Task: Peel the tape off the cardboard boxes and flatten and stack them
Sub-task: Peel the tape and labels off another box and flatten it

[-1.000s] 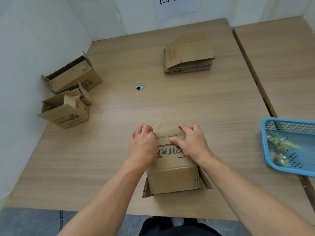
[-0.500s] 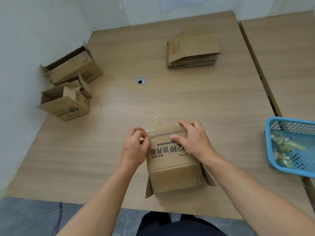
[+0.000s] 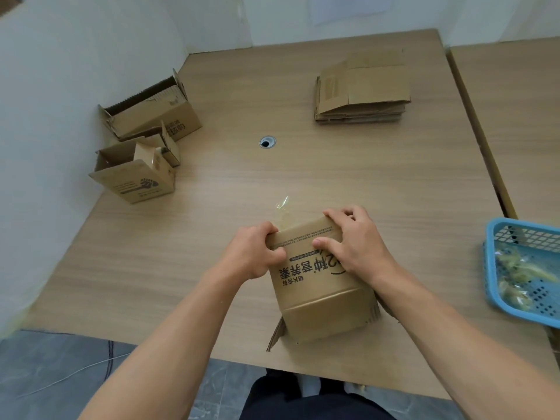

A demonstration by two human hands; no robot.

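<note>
Far left, against the wall: two unflattened boxes, a long open box [image 3: 151,115] and, just nearer, a smaller open box [image 3: 136,174] with flaps up; both untouched, tape status can't tell. Table [image 3: 212,231] centre has a cable hole [image 3: 267,142], nothing else. Near centre: the box in hand [image 3: 318,283], printed face up, near-end flaps splayed, not yet collapsed. Left hand [image 3: 253,253] is curled closed on the box's far-left corner, fingers wrapped over the edge; whether it pinches tape or only cardboard, can't tell. A curl of clear tape [image 3: 283,207] stands loose just beyond the far edge, between the two hands, so peel is judged part-done, strip not fully off. Right hand [image 3: 353,241] bears down on the far-right part of the box, fingers hooked over the far edge, thumb flat on the printed face. Far right of centre: stack of flattened boxes [image 3: 362,89], several layers, neat, well apart from the work. Far right edge: blue basket [image 3: 492,286] holding crumpled tape scraps [image 3: 515,271]. Assessment: roughly half+ done. Remaining: finish this strip, bin it, flatten and stack, then approx. two more boxes.
</note>
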